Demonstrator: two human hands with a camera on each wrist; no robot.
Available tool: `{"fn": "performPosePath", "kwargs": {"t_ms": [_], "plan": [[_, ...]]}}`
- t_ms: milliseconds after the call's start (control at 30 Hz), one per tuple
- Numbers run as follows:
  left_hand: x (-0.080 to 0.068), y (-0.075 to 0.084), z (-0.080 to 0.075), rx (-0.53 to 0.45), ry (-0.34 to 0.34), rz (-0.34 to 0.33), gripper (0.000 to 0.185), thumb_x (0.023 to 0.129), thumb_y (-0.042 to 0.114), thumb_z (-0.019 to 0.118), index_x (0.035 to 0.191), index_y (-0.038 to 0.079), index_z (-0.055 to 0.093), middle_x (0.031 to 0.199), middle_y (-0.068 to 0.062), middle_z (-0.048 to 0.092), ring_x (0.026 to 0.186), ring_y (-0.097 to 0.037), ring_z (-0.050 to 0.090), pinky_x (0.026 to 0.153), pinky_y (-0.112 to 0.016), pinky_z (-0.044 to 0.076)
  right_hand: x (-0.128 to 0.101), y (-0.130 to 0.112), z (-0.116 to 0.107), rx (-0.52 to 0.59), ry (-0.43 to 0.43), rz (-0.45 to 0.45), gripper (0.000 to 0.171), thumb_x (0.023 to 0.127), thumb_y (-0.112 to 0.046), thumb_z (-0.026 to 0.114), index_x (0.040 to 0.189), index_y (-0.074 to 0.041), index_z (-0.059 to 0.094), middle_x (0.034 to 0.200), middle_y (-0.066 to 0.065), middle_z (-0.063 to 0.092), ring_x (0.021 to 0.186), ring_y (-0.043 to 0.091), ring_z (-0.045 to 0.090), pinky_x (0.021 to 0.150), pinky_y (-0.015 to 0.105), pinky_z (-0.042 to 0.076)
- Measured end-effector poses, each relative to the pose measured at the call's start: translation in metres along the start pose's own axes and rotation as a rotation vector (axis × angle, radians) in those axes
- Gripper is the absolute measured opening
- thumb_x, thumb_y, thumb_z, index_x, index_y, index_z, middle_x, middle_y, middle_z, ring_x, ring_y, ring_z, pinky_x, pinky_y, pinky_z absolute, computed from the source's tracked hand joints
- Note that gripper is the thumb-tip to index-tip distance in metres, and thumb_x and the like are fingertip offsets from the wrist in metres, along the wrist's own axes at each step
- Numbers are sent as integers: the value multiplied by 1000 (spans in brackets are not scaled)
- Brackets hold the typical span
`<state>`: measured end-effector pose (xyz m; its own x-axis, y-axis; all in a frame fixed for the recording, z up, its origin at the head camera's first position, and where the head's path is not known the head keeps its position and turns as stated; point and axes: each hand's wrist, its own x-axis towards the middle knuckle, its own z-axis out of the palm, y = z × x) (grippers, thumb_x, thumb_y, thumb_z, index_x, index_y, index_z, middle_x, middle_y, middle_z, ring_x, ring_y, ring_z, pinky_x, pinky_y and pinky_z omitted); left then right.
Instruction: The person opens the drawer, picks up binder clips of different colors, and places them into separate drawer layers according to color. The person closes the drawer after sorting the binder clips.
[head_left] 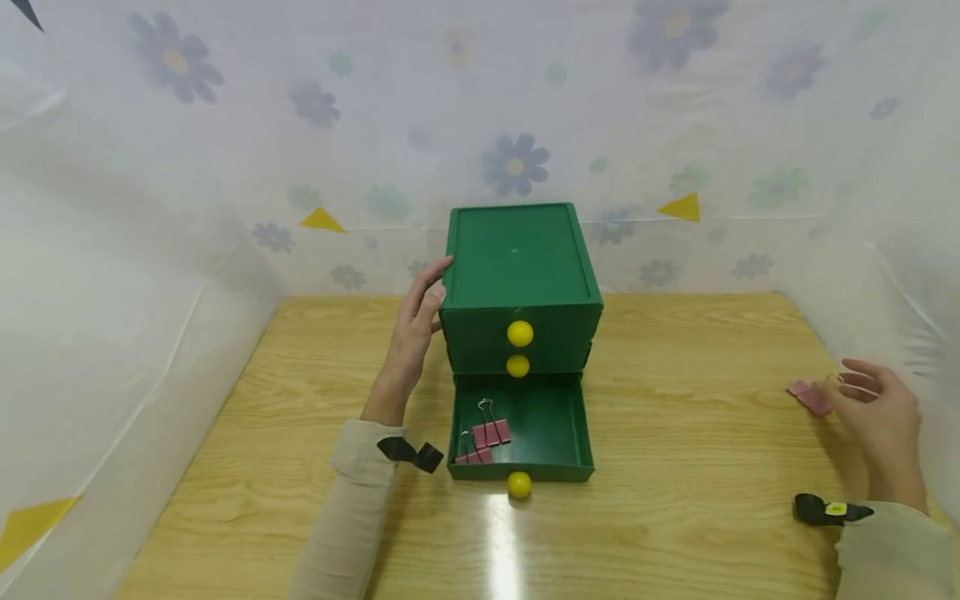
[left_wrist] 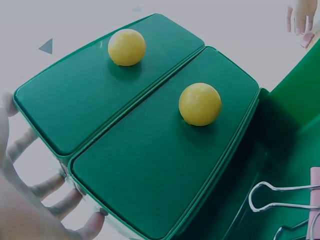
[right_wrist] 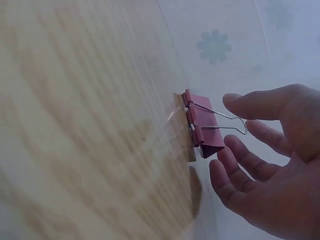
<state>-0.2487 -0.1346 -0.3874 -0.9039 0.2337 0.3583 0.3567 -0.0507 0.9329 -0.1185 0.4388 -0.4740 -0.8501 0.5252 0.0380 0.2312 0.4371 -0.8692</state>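
A green drawer unit (head_left: pixel 521 258) with yellow ball knobs stands mid-table, its bottom drawer (head_left: pixel 551 425) pulled out. Two pink binder clips (head_left: pixel 492 433) lie at the left of that drawer. My left hand (head_left: pixel 411 337) rests against the unit's left side, fingers spread along it in the left wrist view. At the far right, my right hand (head_left: pixel 885 408) is around another pink binder clip (right_wrist: pixel 206 125) on the table. Its thumb and fingers are spread about the clip's wire handle, with no clear pinch; whether a fingertip touches it I cannot tell.
The wooden table (head_left: pixel 675 467) meets a flower-printed white curtain (head_left: pixel 420 125) at the back, with white sheeting at both sides. Yellow triangles (head_left: pixel 681 207) mark the curtain. The open drawer's front knob (head_left: pixel 519 485) sticks out toward me.
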Motion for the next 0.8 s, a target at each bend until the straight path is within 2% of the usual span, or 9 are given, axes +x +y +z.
{"fn": "performPosePath", "kwargs": {"t_ms": [67,167,300,433,567,667,733,800], "plan": [[0,0,0,-1,-2,-1,49,108,36,42,156,27,45,157,3,39,141,-27,41,105,-69,36,0,3,0,0,-40,9,61,92,-23,79,146,-31,53,97,-32,49,83,-17,48,66,3,39],[0,0,-1,-4,-5,1,52,107,42,44,156,26,44,157,1,39,141,-29,41,105,-69,36,-1,7,-1,-43,-99,-3,79,92,-29,79,159,-15,39,98,-32,48,84,-16,46,66,4,38],[0,1,0,-5,-7,7,50,108,37,43,157,25,44,157,1,39,140,-28,41,104,-69,37,1,11,-3,-109,-138,-17,85,93,-34,77,158,0,34,93,-34,48,80,-16,46,64,6,39],[0,1,-1,-5,-4,12,49,108,32,42,157,24,44,158,1,38,141,-27,41,105,-69,37,4,13,-2,-155,-164,-39,72,93,-33,77,143,8,47,87,-36,49,76,-16,47,62,8,40],[1,0,-2,3,3,7,50,108,36,43,156,25,45,157,2,39,141,-26,40,105,-69,36,5,14,-1,-196,-177,-80,56,93,-32,77,125,9,56,84,-38,50,73,-16,47,61,10,40],[0,0,-3,9,6,7,50,108,37,43,156,26,45,157,3,39,141,-25,39,105,-69,36,5,12,1,-218,-180,-103,55,94,-30,77,125,11,56,83,-37,50,72,-18,48,61,10,40],[-1,1,-3,12,9,8,49,108,37,42,156,26,45,157,3,38,142,-25,39,105,-69,37,5,9,2,-248,-177,-115,56,95,-28,75,128,13,55,84,-25,61,70,-19,47,60,10,40],[-1,1,-4,12,9,8,48,109,34,42,156,25,45,158,2,38,142,-26,39,105,-69,36,5,8,4,-284,-171,-124,59,96,-26,73,132,16,52,88,-3,69,69,-20,44,59,11,40]]}}
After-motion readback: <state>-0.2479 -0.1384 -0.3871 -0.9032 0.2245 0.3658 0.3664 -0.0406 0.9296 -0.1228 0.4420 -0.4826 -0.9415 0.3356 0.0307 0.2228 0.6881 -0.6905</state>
